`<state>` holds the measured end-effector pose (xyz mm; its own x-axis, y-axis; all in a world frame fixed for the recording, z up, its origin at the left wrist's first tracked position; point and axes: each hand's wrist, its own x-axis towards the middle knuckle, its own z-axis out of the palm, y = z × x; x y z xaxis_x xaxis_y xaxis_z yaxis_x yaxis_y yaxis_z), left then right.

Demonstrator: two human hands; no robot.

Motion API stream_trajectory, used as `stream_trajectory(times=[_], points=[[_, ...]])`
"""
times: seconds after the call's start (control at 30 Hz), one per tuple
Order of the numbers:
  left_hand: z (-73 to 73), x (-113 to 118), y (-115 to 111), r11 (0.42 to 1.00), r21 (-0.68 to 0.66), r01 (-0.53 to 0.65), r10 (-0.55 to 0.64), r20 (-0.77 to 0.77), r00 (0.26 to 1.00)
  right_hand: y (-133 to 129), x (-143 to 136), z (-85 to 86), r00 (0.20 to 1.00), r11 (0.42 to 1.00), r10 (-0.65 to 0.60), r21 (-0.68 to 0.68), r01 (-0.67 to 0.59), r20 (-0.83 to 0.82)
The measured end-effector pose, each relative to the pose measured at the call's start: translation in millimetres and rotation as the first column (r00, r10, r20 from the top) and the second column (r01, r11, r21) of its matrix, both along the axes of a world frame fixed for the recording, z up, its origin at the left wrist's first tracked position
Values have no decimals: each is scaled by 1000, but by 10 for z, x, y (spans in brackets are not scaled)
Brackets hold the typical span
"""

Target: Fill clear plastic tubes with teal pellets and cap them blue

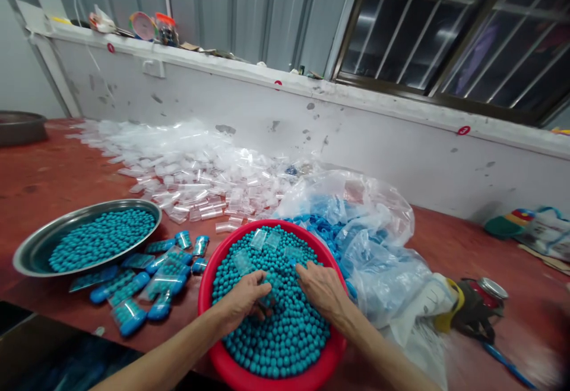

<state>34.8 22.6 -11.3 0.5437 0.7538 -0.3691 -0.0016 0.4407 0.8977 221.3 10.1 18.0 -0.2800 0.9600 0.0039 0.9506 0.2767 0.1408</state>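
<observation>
A red basin (205, 296) full of teal beads (276, 343) stands at the table's front edge. Over its left half, my left hand (247, 297) has its fingers curled at the beads, thumb pointing right; a clear piece seems to be in its grip, partly hidden. My right hand (323, 287) reaches in from the right with bent fingers touching the beads; what its fingertips hold, if anything, is hidden. Several clear plastic sleeves (259, 238) lie on the beads. Left of the basin are filled clear packs with blue ends (129, 317).
A metal tray (33, 260) with teal beads sits at the left. Behind lies a heap of clear sleeves (196, 165). Plastic bags with blue pieces (374, 248) rest right of the basin, beside a jar with a metal lid (492, 289). A wall closes the back.
</observation>
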Motion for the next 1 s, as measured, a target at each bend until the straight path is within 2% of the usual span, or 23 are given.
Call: stream_trajectory(times=[0.1, 0.17, 0.23, 0.3, 0.37, 0.43, 0.53, 0.6, 0.67, 0.77, 0.9, 1.0], points=[[-6, -10, -6, 999, -41, -6, 8, 41, 999, -36, -88, -38, 997, 995, 32, -92, -38, -70], [4, -33, -20, 999, -52, -14, 17, 69, 997, -16, -95, -43, 975, 981, 104, -144, -133, -195], [16, -59, -38, 999, -54, -5, 9, 82, 997, 24, -46, -7, 911, 970, 146, -123, -208, -385], [18, -78, -51, 998, -46, 31, -27, 82, 996, 58, 35, 51, 853, 983, 140, -31, -180, -503], [11, -83, -56, 997, -37, 71, -68, 76, 995, 65, 96, 87, 880, 989, 146, 37, -145, -452], [0, -76, -57, 995, -31, 94, -92, 70, 993, 43, 99, 59, 931, 982, 186, 20, -190, -314], [-2, -60, -58, 994, -20, 109, -109, 20, 994, -3, 10, -88, 967, 974, 214, -43, -221, -137], [9, -56, -63, 994, 2, 109, -109, -50, 993, -12, -48, -180, 976, 979, 192, -52, -198, -99], [25, -56, -69, 994, 35, 108, -104, -110, 989, -5, -69, -213, 981, 987, 140, -54, -148, -132], [40, -45, -76, 991, 81, 109, -97, -139, 986, -5, -61, -167, 964, 994, 82, -55, -99, -254], [49, -9, -82, 986, 145, 80, -55, -169, 984, -76, -106, -113, 898, 985, 140, -38, -171, -417], [49, -6, -86, 983, 172, 67, -36, -179, 983, -141, -114, -124, 870, 979, 140, -68, -194, -473]])
